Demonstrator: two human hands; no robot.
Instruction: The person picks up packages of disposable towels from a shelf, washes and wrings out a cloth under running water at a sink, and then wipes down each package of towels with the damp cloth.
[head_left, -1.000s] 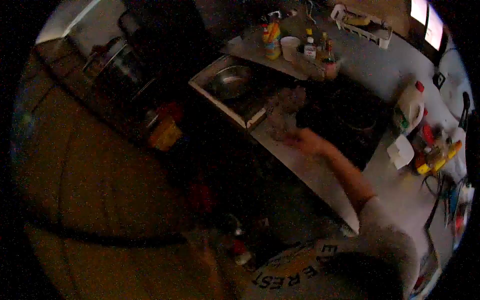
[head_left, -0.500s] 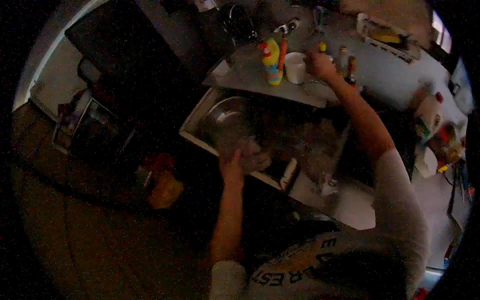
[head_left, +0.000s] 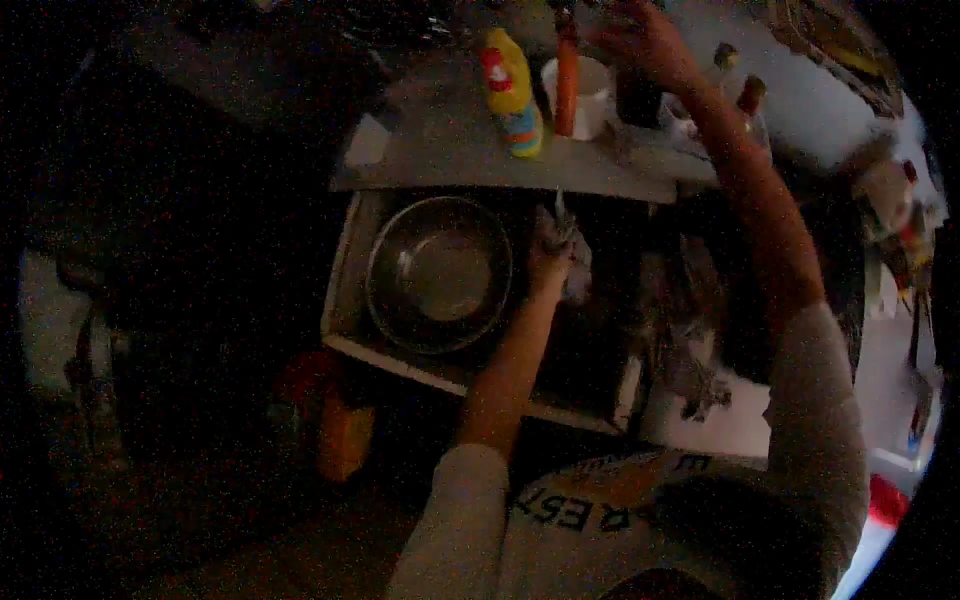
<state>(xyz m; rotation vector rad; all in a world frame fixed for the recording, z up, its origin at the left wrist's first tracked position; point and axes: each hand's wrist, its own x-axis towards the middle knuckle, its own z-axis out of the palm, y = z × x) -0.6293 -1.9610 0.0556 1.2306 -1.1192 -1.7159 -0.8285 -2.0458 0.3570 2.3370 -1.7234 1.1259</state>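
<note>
My left hand (head_left: pixel 553 262) is closed around a crumpled greyish cloth (head_left: pixel 577 270), over the dark inside of a pale-edged sink-like frame. Left of it sits a round metal basin (head_left: pixel 440 278). At the top, my right hand (head_left: pixel 645 48) reaches over the back counter, close to a white tub (head_left: pixel 596 98) and an upright orange object (head_left: pixel 567 90). Its fingers are dim and smeared, so whether they hold anything is unclear. A yellow bottle (head_left: pixel 510 95) with a red and blue label stands left of the tub.
Small bottles (head_left: pixel 750 97) stand beneath my right forearm. A rumpled greyish cloth-like heap (head_left: pixel 695 370) hangs at the frame's right side. An orange box-like object (head_left: pixel 345 438) is low on the left. More containers (head_left: pixel 890 205) crowd the right. The room is very dark.
My left hand has moved from the basin's near edge to its right with the cloth, uncovering the basin. My right hand appears higher in view. The whole view has shifted.
</note>
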